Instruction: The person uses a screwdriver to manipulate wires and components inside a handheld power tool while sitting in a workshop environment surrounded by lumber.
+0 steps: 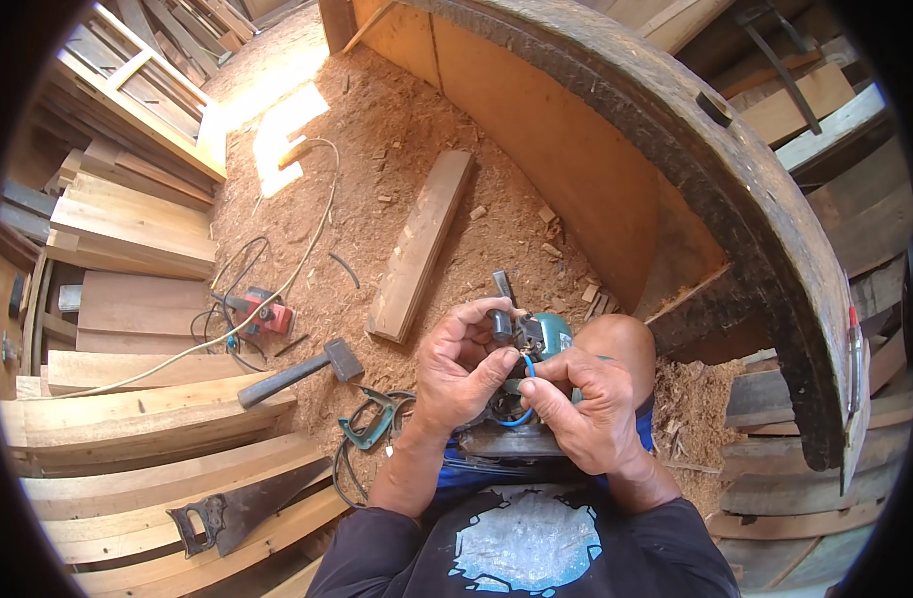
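Observation:
A green power tool [551,335] with its inner parts exposed rests at my lap, beside my bare knee. A short blue wire [517,423] loops out of it. My right hand [588,404] is closed, pinching the blue wire between thumb and forefinger. Close by on the left, my left hand [463,367] has its thumb and fingers drawn together against a dark rounded part [500,325] of the tool. What exactly sits between those left fingertips is hidden. To the left of my forearm lies a green handle-shaped housing piece [370,419] with a black cord.
Sawdust covers the floor, where a thick wooden plank [421,249] lies. On the left are a hammer [302,374], a red power tool [267,311] with cords, a handsaw [242,510] and stacked boards [157,414]. A large curved wooden piece [735,169] arches along the right.

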Motion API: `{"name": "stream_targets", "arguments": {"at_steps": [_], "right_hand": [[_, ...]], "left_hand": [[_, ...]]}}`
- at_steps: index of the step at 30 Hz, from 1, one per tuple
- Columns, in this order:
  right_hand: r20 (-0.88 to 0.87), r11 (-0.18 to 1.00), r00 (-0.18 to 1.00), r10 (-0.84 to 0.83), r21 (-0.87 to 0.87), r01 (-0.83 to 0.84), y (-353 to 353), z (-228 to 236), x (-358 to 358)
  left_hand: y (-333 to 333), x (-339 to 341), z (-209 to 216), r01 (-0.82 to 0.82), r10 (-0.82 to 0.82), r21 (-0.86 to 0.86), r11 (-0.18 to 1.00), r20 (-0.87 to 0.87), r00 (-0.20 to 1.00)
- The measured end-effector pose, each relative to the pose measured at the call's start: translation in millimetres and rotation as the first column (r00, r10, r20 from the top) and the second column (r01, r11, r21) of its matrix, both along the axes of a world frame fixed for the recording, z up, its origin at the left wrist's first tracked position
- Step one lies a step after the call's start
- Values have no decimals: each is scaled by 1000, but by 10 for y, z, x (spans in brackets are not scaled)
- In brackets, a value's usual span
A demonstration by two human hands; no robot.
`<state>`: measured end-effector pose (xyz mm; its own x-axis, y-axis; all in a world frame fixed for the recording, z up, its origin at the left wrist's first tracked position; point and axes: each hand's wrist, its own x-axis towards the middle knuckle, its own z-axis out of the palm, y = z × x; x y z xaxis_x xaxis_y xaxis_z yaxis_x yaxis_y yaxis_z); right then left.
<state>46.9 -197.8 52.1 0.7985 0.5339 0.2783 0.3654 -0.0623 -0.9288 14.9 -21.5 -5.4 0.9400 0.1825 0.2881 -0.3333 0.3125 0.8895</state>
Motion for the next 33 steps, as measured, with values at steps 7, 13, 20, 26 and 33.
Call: {"name": "stream_targets", "arguments": {"at_steps": [7,13,20,26,33], "right_hand": [[28,999,999,-23,-24,24,22,-14,-1],[96,996,995,-33,-75,40,27,28,8],[144,997,989,-24,-69,35,30,28,14],[156,998,988,-6,-56,15,38,34,13],[10,997,999,33,-66,-32,21,16,14]], "left_hand": [[10,19,-52,10,-10,-9,1000,35,999],[-5,11,-46,13,-13,-5,1000,40,999],[-21,12,-55,17,-17,-27,999,35,999],[-26,1,-35,10,-10,-11,1000,28,1000],[-33,-4,-45,-14,12,33,999,35,999]]}}
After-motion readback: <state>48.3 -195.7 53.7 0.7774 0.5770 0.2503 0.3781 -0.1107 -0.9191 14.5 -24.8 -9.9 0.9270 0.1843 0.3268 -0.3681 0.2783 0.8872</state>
